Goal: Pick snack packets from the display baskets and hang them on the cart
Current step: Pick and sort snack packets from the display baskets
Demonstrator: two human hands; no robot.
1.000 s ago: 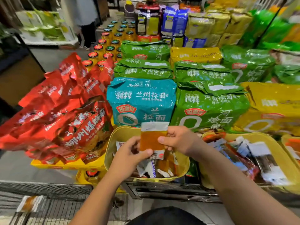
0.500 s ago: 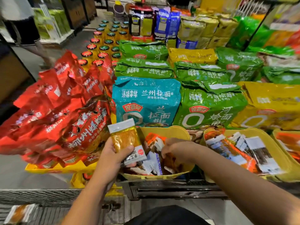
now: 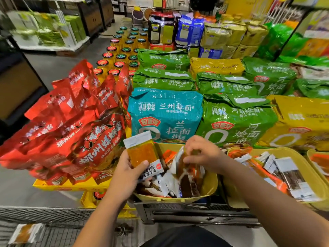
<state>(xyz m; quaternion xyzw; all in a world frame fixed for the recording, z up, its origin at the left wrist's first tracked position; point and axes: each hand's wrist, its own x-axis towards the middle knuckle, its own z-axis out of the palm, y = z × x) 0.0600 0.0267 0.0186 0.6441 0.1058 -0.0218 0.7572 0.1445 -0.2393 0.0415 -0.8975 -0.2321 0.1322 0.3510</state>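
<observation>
My left hand (image 3: 127, 172) grips an orange snack packet (image 3: 140, 152) with a white top strip, held upright at the left rim of a yellow display basket (image 3: 212, 182). My right hand (image 3: 202, 154) reaches into that basket and pinches a second brownish packet (image 3: 181, 166), lifting it above the heap of packets. A wire cart (image 3: 53, 234) lies at the lower left, with one orange packet (image 3: 26, 232) on it.
A second yellow basket (image 3: 309, 166) of packets sits to the right. Red bags (image 3: 74, 132) pile up on the left; teal (image 3: 165, 113), green (image 3: 236, 120) and yellow noodle packs (image 3: 300, 122) stand behind. Jars (image 3: 121, 56) stand further back.
My right hand let go of the orange packet and went down into the basket, where it now lifts another packet. My left hand carried the first packet to the left.
</observation>
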